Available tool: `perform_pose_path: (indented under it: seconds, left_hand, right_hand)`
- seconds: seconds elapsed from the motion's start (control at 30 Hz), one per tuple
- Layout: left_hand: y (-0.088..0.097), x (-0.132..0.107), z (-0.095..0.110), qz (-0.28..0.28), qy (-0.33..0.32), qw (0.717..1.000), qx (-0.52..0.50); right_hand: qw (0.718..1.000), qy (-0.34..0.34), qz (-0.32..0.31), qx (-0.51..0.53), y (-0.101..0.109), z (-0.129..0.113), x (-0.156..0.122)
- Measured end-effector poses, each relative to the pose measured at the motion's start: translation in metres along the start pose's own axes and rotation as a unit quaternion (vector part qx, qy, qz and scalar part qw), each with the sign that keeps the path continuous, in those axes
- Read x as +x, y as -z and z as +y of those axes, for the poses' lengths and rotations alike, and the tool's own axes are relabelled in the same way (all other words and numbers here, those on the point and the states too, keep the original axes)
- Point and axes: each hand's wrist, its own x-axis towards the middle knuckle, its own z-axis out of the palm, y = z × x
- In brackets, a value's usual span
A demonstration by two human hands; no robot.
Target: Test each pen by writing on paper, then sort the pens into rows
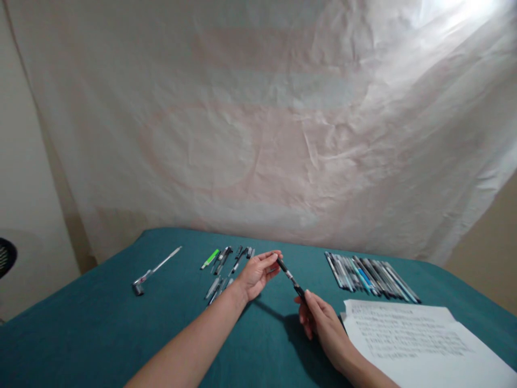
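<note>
A pen (288,275) with black ends and a pale, partly clear middle is held at a slant above the table, spanning my two hands. My left hand (258,275) pinches its upper end between thumb and fingertips. Closed around the lower end is my right hand (321,320), with part of the pen hidden in its fingers. Just left of my left hand lie several loose pens (222,261) and a bright green highlighter (209,259). Some of the loose pens are partly covered by my left wrist.
At the right, a tight row of several pens (371,275) lies side by side. Sheets of handwritten paper (407,334) rest at the front right. A thin white rod with a dark, shiny end (138,287) lies on the green-covered table (100,323). A pale sheet (242,134) hangs behind.
</note>
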Motion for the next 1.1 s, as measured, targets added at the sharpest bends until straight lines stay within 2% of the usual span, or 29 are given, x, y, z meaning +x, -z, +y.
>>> perform_pose_path:
  seconds: [0.27, 0.57, 0.77, 1.1]
  left_hand:
    - [0.0020, 0.0011, -0.0020, -0.002, -0.002, 1.000, 0.001]
    - [0.0048, 0.0029, -0.0028, 0.008, -0.006, 1.000, 0.012]
    - [0.0029, 0.0013, -0.0028, -0.005, 0.005, 1.000, 0.016]
    - [0.0005, -0.0011, -0.0003, -0.008, 0.003, 1.000, 0.021]
  right_hand:
    - [1.000, 0.015, 0.007, -0.017, 0.0001, -0.0013, -0.0014]
    - [1.000, 0.006, 0.001, 0.010, -0.0019, -0.0045, -0.0017]
    - [1.000, 0.007, -0.004, 0.020, 0.0011, -0.0002, 0.0000]
    - [1.000, 0.019, 0.020, 0.013, 0.0000, 0.0000, -0.0002]
